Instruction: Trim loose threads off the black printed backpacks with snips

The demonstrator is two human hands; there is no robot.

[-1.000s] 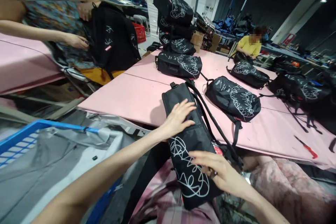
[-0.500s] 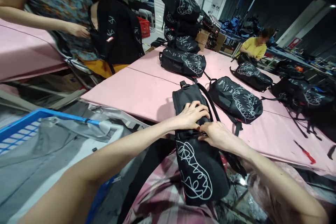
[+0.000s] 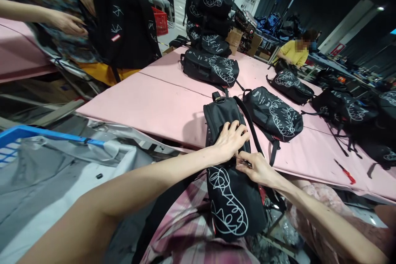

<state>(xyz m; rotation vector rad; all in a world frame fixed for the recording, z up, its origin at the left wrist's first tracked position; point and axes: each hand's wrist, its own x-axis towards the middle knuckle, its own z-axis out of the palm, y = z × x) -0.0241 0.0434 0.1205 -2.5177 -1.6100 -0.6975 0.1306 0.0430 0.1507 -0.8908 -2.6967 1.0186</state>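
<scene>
A black backpack [image 3: 232, 202] with white scribble print stands across my lap, leaning against the edge of the pink table [image 3: 163, 107]. My left hand [image 3: 230, 142] lies on its upper part with the fingers spread and bent, pressing the dark fabric. Just below, my right hand [image 3: 255, 168] is closed in a pinch at the seam between the upper part and the printed front. Its fingertips meet near my left thumb, and a small shiny bit shows there; its exact form is hidden by the fingers. A black strap [image 3: 252, 123] arches beside the bag on the right.
Printed backpacks [image 3: 272, 113] lie across the table, with a stack [image 3: 207, 12] at the back. Red-handled snips [image 3: 348, 173] rest at the right. A blue crate [image 3: 55, 134] with grey lining stands at left. Another person's hand [image 3: 69, 22] touches a black backpack [image 3: 120, 20].
The view has shifted a little, so the surroundings sit further left. My left hand stays on the bag with its fingers slightly more raised; my right hand keeps its pinch at the seam.
</scene>
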